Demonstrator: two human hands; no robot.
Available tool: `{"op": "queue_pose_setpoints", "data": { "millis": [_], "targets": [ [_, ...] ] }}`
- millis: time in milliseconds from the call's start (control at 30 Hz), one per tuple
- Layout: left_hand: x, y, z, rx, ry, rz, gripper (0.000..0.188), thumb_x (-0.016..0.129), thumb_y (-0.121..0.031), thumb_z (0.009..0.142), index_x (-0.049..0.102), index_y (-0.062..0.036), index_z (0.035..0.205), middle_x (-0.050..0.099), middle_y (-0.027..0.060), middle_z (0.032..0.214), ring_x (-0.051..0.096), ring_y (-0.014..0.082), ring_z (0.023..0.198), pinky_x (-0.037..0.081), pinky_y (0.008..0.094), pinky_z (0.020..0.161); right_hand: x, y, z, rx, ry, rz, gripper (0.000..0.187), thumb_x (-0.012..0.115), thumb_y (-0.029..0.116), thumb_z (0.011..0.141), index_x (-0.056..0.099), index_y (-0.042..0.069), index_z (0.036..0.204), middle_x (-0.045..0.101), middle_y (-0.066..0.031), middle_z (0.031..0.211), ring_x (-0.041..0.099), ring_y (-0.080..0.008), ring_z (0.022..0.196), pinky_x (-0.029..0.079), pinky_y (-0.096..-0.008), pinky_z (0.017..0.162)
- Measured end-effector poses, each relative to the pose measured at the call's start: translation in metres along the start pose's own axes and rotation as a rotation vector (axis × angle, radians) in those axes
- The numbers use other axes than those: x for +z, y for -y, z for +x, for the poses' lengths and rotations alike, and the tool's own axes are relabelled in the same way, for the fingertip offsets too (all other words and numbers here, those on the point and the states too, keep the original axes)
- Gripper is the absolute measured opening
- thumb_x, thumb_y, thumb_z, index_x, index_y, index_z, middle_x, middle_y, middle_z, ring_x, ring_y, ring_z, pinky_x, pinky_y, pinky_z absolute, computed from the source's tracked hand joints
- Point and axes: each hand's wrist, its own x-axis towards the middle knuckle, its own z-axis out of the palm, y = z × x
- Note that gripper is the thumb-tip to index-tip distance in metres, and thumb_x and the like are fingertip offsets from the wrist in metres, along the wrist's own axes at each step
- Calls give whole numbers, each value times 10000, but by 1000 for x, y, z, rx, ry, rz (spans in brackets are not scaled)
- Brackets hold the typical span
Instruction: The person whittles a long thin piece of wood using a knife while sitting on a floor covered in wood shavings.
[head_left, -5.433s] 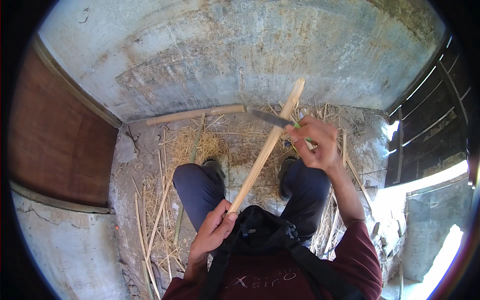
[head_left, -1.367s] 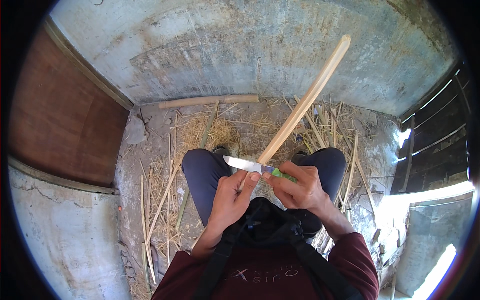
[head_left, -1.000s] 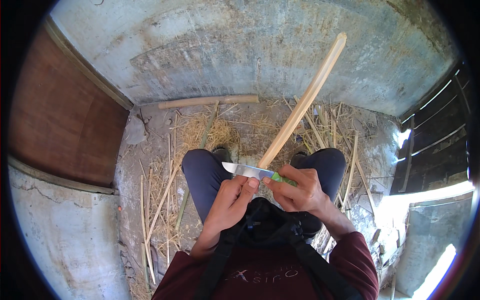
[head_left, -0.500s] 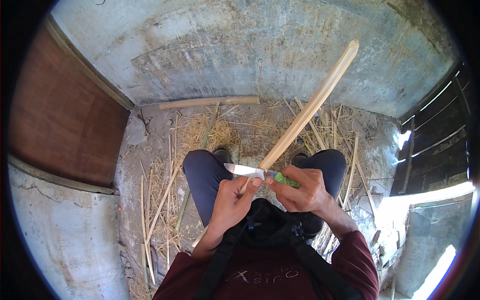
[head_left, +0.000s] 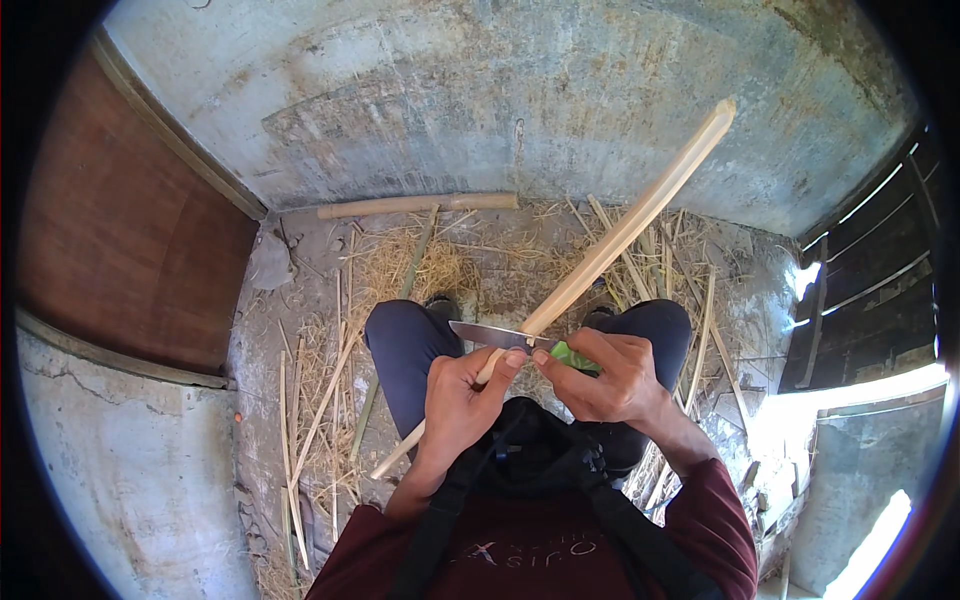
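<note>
A long pale split bamboo strip (head_left: 640, 215) slants from below my left forearm up to the far right. My left hand (head_left: 462, 405) is closed round its near part, the thumb pressing near the blade. In my right hand (head_left: 610, 378) is a knife (head_left: 484, 335) with a green handle, held with the fingers wrapped round it. Its blade points left and crosses the strip just beyond my left thumb, seen nearly edge-on. The right thumb lies close to the left one. Exactly where the edge meets the bamboo is too small to tell.
My knees (head_left: 415, 350) are either side of the work. Straw shavings (head_left: 420, 265) and thin bamboo strips (head_left: 322, 415) litter the floor. A bamboo pole (head_left: 420, 204) lies along the far wall (head_left: 400, 110). A brown door panel (head_left: 130, 220) stands left, dark slats (head_left: 870, 270) right.
The strip's far end has swung right and slightly down, and more of its near end shows by my left forearm. The knife blade has turned from flat to nearly edge-on.
</note>
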Motion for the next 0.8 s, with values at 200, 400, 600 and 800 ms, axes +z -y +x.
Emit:
{"op": "queue_pose_setpoints", "data": {
  "millis": [200, 400, 600, 800],
  "targets": [
    [-10, 16, -4, 77, 174, -153, 388, 620, -310, 1148, 754, 34, 1029, 413, 24, 592, 365, 77, 560, 308, 345, 503, -7, 3, 4, 7, -19, 26, 427, 855, 99, 717, 824, 185, 1134, 612, -1, 825, 647, -134, 592, 464, -291, 458],
    [-10, 0, -7, 23, 158, -110, 458, 550, -353, 1177, 650, 20, 930, 399, 16, 597, 352, 85, 545, 281, 347, 511, -12, -8, 6, 13, -23, 34, 427, 846, 63, 720, 822, 153, 1136, 608, -11, 821, 624, -141, 558, 462, -301, 449],
    [-18, 17, -16, 3, 177, -153, 482, 543, -350, 1181, 588, 12, 867, 380, 17, 590, 353, 88, 535, 279, 355, 509, -16, -19, 10, 74, -78, 82, 443, 807, 0, 721, 815, 115, 1148, 609, -25, 818, 563, -145, 510, 439, -320, 431],
    [-19, 19, -17, -4, 178, -127, 451, 550, -340, 1179, 642, 28, 936, 399, 21, 598, 357, 91, 545, 290, 354, 514, -15, -19, 10, 46, -39, 104, 440, 817, 36, 719, 813, 133, 1148, 594, -19, 823, 566, -148, 511, 435, -330, 427]
  ]
}}
